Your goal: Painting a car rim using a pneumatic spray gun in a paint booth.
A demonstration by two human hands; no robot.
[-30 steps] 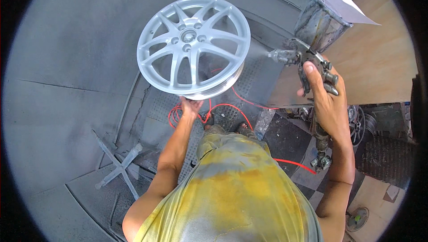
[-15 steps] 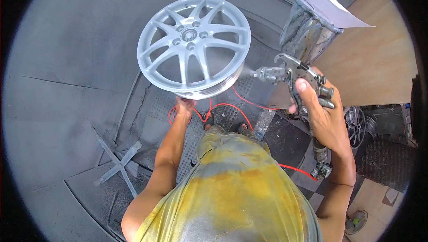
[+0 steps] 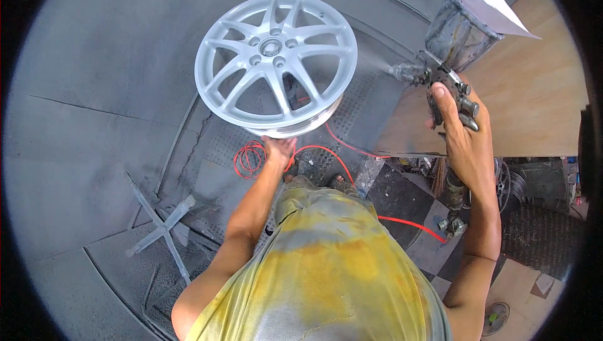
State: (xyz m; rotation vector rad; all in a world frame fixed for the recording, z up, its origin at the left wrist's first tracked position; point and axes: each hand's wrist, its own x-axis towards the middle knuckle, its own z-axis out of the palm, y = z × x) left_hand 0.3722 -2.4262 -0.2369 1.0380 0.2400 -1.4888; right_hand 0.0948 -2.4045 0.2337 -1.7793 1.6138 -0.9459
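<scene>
A silver alloy wheel rim (image 3: pixel 274 76), with split spokes and a round centre cap, faces up in front of me. Whatever supports it is hidden beneath. My left hand (image 3: pixel 279 148) is at the rim's near lower edge, palm up and fingers apart; the fingertips are partly hidden against its underside. To the right of the wheel, my right hand (image 3: pixel 468 124) is closed round a paint spray gun (image 3: pixel 447 83). The nozzle points left at the rim, apart from it, and a faint mist leaves it. On top of the gun sits a paint-smeared cup (image 3: pixel 457 34) with white paper (image 3: pixel 487 2) over it.
A red hose (image 3: pixel 411 225) runs over the floor and coils below the wheel. At lower left stands a cross-shaped metal stand (image 3: pixel 164 229). Grey walls (image 3: pixel 107 77) enclose the left and back. A wooden panel (image 3: pixel 534 96) rises at right, with other wheels (image 3: pixel 515 181) below it.
The wheel has turned, its spokes and valve hole now at different angles. My left hand has shifted right along the near edge. The spray gun has moved right and slightly up, away from the rim.
</scene>
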